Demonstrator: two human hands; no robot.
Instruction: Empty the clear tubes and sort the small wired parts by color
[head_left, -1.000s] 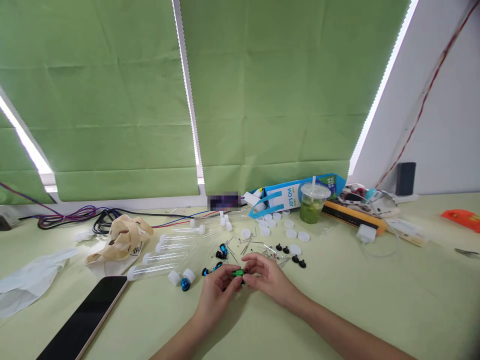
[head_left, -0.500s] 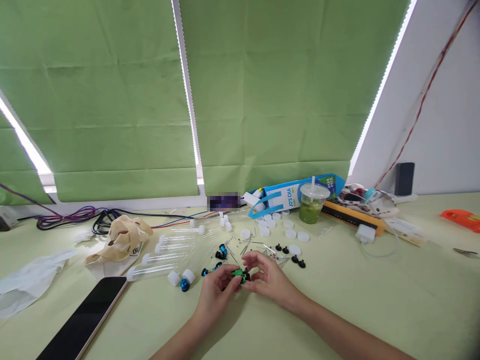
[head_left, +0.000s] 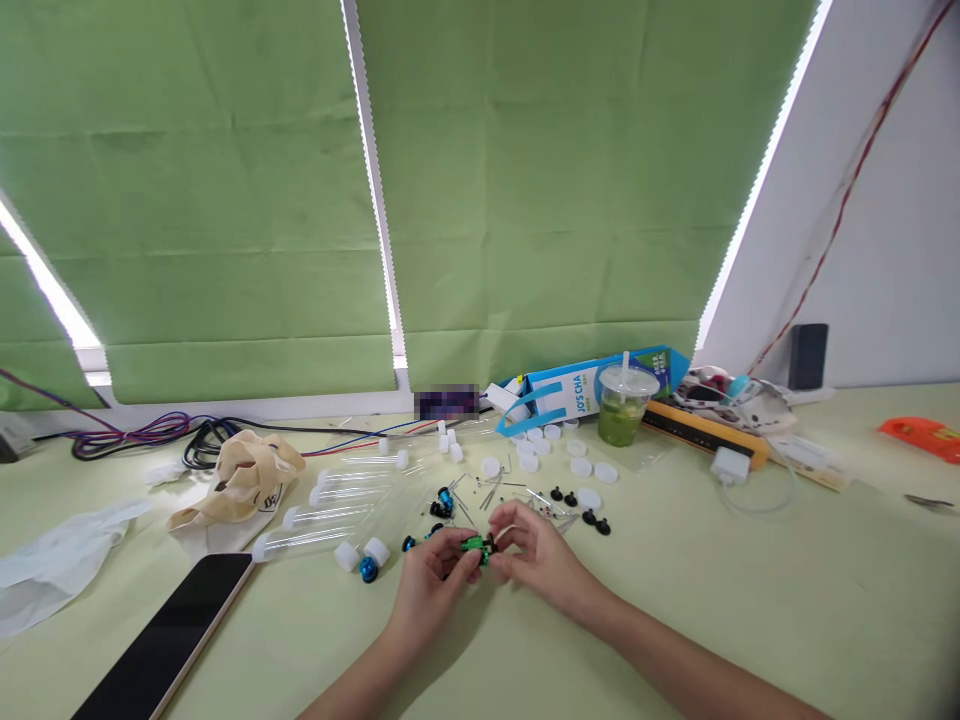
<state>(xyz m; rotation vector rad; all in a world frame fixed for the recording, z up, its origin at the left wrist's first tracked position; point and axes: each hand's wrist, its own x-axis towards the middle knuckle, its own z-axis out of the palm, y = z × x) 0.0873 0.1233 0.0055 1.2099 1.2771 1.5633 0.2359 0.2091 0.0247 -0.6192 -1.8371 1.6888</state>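
My left hand point(head_left: 431, 575) pinches a small green and black cylindrical part point(head_left: 474, 545) between thumb and fingers. From the other side, my right hand point(head_left: 536, 550) curls its fingers around the black end of that part. The exact kind of the part is too small to make out. Just beyond my hands lie blue and black parts point(head_left: 444, 503) of similar build, and a round blue piece point(head_left: 368, 569) rests left of my left hand. Thin metal pins point(head_left: 491, 492) are scattered behind my fingers. Several black disc-shaped pieces with stems point(head_left: 589, 517) lie to the right.
Clear tubes with white caps point(head_left: 322, 515) lie at left, near a phone point(head_left: 169, 640) and a beige cloth bag point(head_left: 238, 485). White round caps point(head_left: 580, 467) spread before a green drink cup point(head_left: 621, 415). Behind it is a blue-and-white bag point(head_left: 562, 395); an orange tool point(head_left: 922, 438) lies far right.
Both hands stay in nearly the same place. The fingers of my right hand have shifted slightly at the black end, which now shows a little more to the right.
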